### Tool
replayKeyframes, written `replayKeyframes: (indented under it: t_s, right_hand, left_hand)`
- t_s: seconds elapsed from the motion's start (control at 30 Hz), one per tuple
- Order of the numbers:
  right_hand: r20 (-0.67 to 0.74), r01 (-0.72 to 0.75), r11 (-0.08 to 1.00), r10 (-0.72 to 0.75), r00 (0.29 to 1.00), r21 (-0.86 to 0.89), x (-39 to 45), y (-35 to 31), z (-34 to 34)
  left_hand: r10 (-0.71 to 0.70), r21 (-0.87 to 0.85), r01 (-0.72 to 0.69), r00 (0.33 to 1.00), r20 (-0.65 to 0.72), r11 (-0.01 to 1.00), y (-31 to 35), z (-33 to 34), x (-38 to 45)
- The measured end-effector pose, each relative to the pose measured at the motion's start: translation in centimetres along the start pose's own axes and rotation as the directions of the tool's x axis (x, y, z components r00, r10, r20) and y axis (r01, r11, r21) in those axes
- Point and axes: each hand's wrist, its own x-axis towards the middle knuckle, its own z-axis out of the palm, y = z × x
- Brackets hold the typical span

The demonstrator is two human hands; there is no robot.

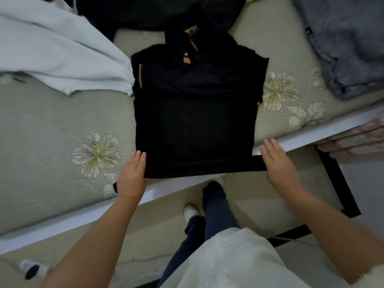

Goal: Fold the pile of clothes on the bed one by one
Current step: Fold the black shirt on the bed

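There, a black polo shirt with tan trim (195, 113) lay flat at the centre of the pale floral-patterned bed cover (52, 125), sleeves folded in, collar toward 12 o'clock and hem at the bed's near edge. The left hand (132, 177) rested at the hem's 7 o'clock corner, fingers straight and together. The right hand (277, 163) sat at the 5 o'clock corner, fingers straight and slightly spread. A white towel-like cloth (56, 48) lay at 10 o'clock, touching the shirt; a grey garment (345, 42) at 2 o'clock; dark clothes (128, 11) at 12.
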Motion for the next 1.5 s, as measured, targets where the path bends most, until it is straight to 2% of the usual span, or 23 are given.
replayKeyframes:
  t_s: [0.1,0.27,0.33,0.47,0.57,0.63,0.7,0.8,0.87,0.97,1.07,1.1,1.17,1.23,1.3,1.33,1.4,1.47,1.5]
  right_hand:
    - [0.003,-0.094,0.995,0.094,0.996,0.024,5.9,1.4,-0.7]
    - [0.006,-0.162,0.985,0.162,0.987,0.059,15.6,5.5,-0.6]
    - [0.076,-0.162,0.98,0.154,0.985,0.113,18.9,7.2,-0.2]
    - [0.27,-0.237,0.959,0.19,0.944,0.155,25.5,9.8,0.9]
    - [0.218,-0.271,0.934,0.222,0.951,0.232,30.0,11.3,2.1]
    - [0.22,-0.276,0.943,0.234,0.947,0.186,33.0,12.2,2.6]
    - [0.268,-0.302,0.952,0.276,0.923,0.06,36.0,13.4,3.3]
    - [0.317,-0.384,0.923,0.366,0.875,-0.007,39.6,14.7,4.2]
    - [0.316,-0.429,0.902,0.419,0.851,-0.04,41.4,15.5,5.1]
    - [0.268,-0.542,0.831,0.554,0.789,-0.122,42.5,15.7,6.7]
    - [0.234,-0.664,0.743,0.664,0.711,-0.09,41.5,14.6,8.1]
    - [0.23,-0.671,0.741,0.659,0.716,-0.032,40.7,13.8,8.3]
    - [0.182,-0.577,0.813,0.558,0.81,0.08,38.1,11.6,8.3]
    - [0.063,-0.344,0.924,0.338,0.939,0.167,34.2,8.8,8.2]
    - [0.046,-0.104,0.974,0.097,0.994,0.203,29.4,6.0,7.8]
    - [0.101,-0.01,0.98,-0.01,0.995,0.2,27.2,4.9,7.7]
    - [0.286,0.113,0.981,-0.155,0.946,0.158,23.8,3.4,7.8]
    - [0.489,0.12,0.987,-0.155,0.858,0.103,22.3,2.5,8.2]
    - [0.535,0.087,0.993,-0.118,0.836,0.084,22.1,2.2,8.6]
  left_hand:
    - [0.072,0.062,-0.069,0.996,-0.051,0.996,0.8,-2.6,6.6]
    - [0.035,0.079,-0.026,0.994,-0.104,0.996,1.2,-5.9,18.6]
    - [0.026,0.093,-0.015,0.992,-0.12,0.996,1.6,-7.3,22.6]
    - [0.035,0.186,-0.026,0.998,-0.047,0.982,2.0,-8.8,29.7]
    - [-0.044,0.195,0.037,0.998,0.033,0.98,2.5,-8.8,34.4]
    - [-0.127,0.18,0.117,0.991,0.047,0.977,2.6,-9.0,37.4]
    - [-0.172,0.172,0.157,0.982,0.074,0.972,2.2,-9.0,40.3]
    - [-0.147,0.194,0.127,0.985,0.091,0.973,1.6,-9.4,44.2]
    - [-0.126,0.198,0.111,0.99,0.063,0.974,1.7,-9.7,46.5]
    - [-0.126,0.217,0.137,0.99,-0.066,0.966,2.1,-9.0,48.7]
    - [-0.162,0.079,0.179,0.969,-0.187,0.981,2.8,-6.9,47.6]
    - [-0.132,0.039,0.143,0.971,-0.201,0.989,3.0,-6.0,46.4]
    - [0.001,-0.02,-0.005,0.978,-0.209,1.0,3.3,-4.0,42.7]
    - [0.194,0.009,-0.196,0.958,-0.212,0.981,2.8,-2.0,37.8]
    - [0.363,0.106,-0.353,0.927,-0.096,0.93,1.8,-0.4,32.7]
    - [0.403,0.153,-0.399,0.915,0.008,0.904,1.1,0.2,30.4]
    - [0.372,0.228,-0.415,0.905,0.208,0.881,-0.3,0.8,27.5]
    - [0.277,0.246,-0.369,0.899,0.34,0.896,-1.2,0.8,26.4]
    - [0.246,0.245,-0.348,0.897,0.367,0.905,-1.5,0.7,26.5]
